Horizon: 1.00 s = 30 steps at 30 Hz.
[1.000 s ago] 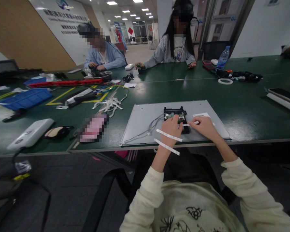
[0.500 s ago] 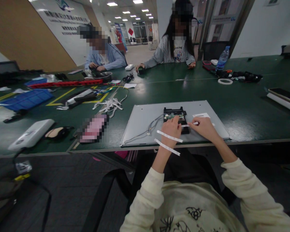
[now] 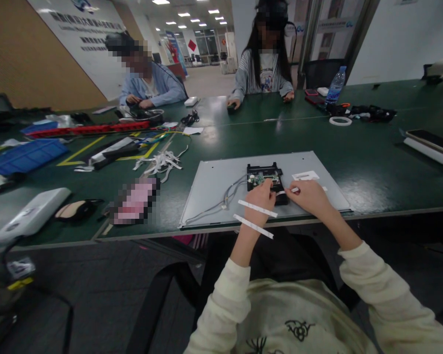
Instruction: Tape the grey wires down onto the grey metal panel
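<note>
Pinching white strip (image 3: 281, 192) in right hand (image 3: 308, 194), apparently partway onto black frame (image 3: 283, 200); curling left hand (image 3: 259, 196) over frame, with unclear grip; two more strips (image 3: 257, 209) unapplied.

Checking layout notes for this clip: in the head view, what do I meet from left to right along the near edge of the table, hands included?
White rounded device, beige-and-black item, pink pixelated item, gray cables, left hand, right hand.
</note>
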{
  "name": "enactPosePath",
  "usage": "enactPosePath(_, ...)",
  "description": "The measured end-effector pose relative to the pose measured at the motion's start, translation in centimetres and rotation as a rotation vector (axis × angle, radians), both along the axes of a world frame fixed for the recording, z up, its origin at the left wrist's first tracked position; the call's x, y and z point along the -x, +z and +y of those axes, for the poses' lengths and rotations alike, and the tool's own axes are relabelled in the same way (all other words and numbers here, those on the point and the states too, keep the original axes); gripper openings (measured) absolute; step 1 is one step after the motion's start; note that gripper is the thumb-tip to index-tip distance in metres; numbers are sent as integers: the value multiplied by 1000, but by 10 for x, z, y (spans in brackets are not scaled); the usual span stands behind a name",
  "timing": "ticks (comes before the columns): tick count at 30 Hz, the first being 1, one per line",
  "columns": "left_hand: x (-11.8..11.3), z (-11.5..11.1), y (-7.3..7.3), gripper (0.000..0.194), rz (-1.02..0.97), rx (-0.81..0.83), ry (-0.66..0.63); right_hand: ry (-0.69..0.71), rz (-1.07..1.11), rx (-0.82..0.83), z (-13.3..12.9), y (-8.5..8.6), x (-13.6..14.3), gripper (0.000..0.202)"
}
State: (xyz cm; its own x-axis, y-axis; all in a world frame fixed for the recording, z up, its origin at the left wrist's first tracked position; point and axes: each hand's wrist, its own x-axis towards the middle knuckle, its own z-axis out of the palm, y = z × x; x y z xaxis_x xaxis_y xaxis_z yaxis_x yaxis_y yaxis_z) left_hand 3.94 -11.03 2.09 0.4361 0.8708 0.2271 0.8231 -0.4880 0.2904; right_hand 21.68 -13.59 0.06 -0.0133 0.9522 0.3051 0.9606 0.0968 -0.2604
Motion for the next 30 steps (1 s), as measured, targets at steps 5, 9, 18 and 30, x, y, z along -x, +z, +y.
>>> enactPosePath(5, 0, -5, -4, 17, -10, -18, 5, 1, -31, 3, 0, -1, 1, 27)
enactPosePath(9, -1, -6, -2, 17, -2, -20, 19, 2, -30, 6, 1, -1, 1, 25)
enactPosePath(18, -1, -6, 0, 16, -24, -29, 14, -16, -36, 23, 0, 5, 3, 26)
enactPosePath(30, 0, -5, -5, 19, -44, -26, 7, -80, -88, 34, -8, 9, 8, 30)
